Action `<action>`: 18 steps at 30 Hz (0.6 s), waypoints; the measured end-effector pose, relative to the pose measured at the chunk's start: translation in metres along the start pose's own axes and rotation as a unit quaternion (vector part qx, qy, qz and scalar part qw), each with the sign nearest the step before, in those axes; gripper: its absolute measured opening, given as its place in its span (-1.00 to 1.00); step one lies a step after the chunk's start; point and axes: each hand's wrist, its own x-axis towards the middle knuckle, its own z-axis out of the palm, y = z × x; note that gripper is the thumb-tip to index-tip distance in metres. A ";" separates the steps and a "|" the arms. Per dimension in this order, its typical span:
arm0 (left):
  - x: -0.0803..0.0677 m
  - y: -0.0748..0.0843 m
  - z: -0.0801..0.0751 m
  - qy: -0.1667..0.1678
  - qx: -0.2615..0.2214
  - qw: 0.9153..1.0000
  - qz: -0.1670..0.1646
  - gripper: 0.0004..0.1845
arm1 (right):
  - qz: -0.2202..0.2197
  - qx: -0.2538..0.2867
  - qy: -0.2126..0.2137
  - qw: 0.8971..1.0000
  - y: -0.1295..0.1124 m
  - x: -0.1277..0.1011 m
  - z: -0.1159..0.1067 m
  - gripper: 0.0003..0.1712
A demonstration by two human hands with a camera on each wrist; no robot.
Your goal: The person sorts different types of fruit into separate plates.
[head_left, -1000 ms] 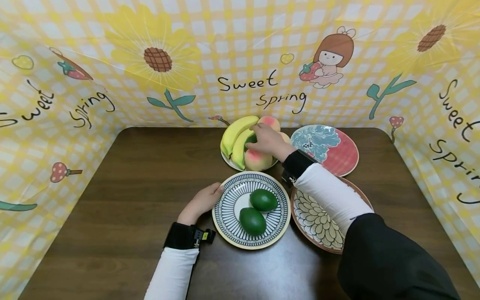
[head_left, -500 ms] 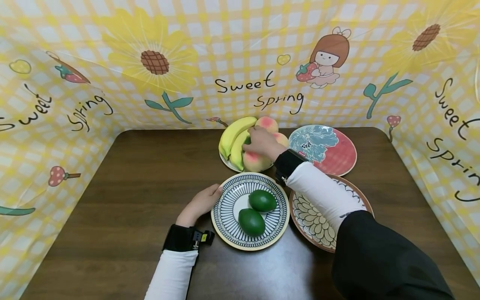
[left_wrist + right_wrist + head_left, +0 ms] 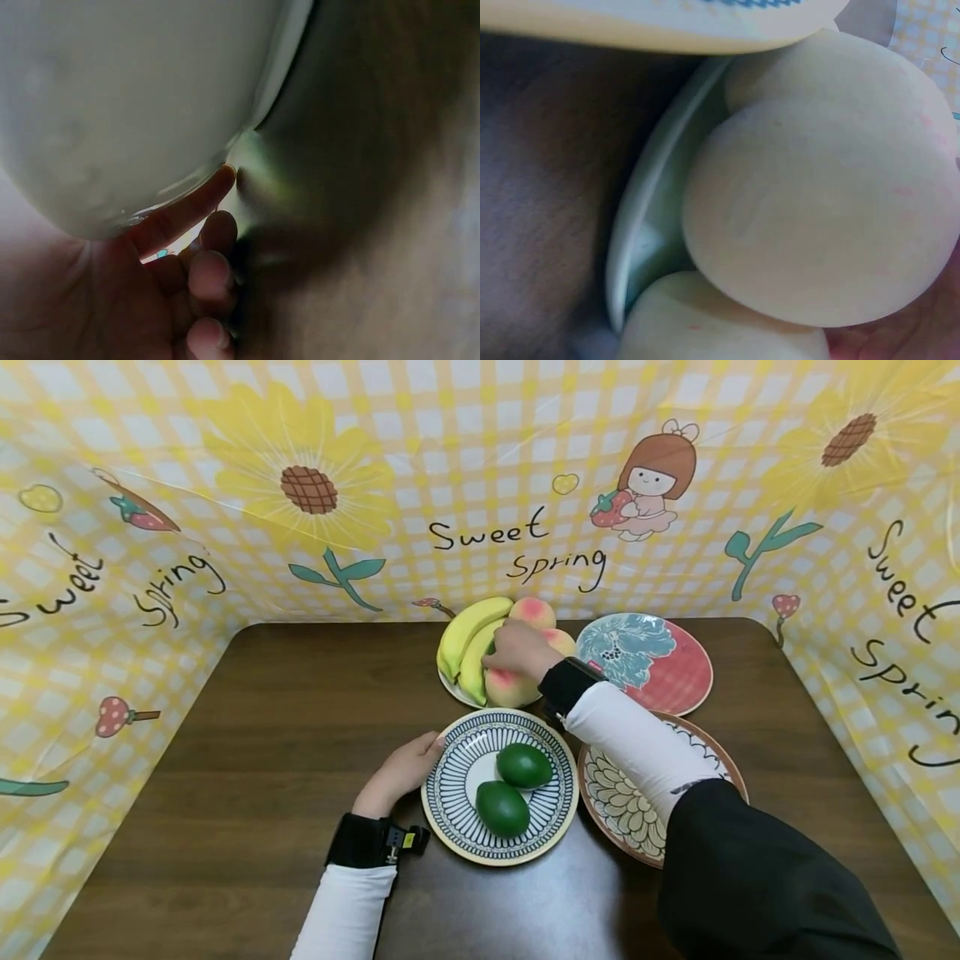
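My left hand (image 3: 401, 768) holds the left rim of a blue-and-white patterned plate (image 3: 450, 797), thumb on top; the left wrist view shows its fingers (image 3: 210, 274) beneath the pale underside. Two dark green avocados (image 3: 524, 766) lie on this plate. Farther back, my right hand (image 3: 522, 650) reaches into a fruit plate (image 3: 457, 692), its fingers curled down round another green avocado, almost wholly hidden by the hand. Yellow bananas (image 3: 468, 637) lie left of that hand and several pink-blushed peaches (image 3: 510, 688) surround its other sides. In the right wrist view peaches (image 3: 821, 214) fill the foreground.
A brown-rimmed plate with a petal pattern (image 3: 626, 806) sits right of the blue-and-white one, partly under my right forearm. Behind it lies a red-and-blue floral plate (image 3: 678, 668). A yellow checked cloth (image 3: 480, 468) encloses the back and sides of the wooden table (image 3: 247, 760).
My right hand has closed its fingers farther over the avocado between bananas and peaches, covering the green that showed earlier. My left hand still holds the plate rim.
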 end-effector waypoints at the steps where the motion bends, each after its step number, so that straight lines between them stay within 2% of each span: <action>1: 0.000 0.000 0.000 0.000 0.000 1.000 0.000 -0.56 | -0.001 -0.002 -0.002 1.000 0.000 0.000 0.000 -0.64; 8: 0.000 0.000 -0.001 -0.007 0.004 1.000 -0.003 -0.54 | 0.016 0.012 -0.018 1.000 -0.005 0.003 -0.002 -0.56; 14: 0.000 -0.002 -0.001 -0.007 0.009 1.000 -0.011 -0.52 | 0.011 0.026 -0.015 0.999 -0.008 0.005 -0.002 -0.61; 18: 0.000 -0.001 0.000 -0.007 0.005 1.000 -0.005 -0.53 | 0.015 0.044 -0.009 0.999 -0.009 0.002 -0.004 -0.66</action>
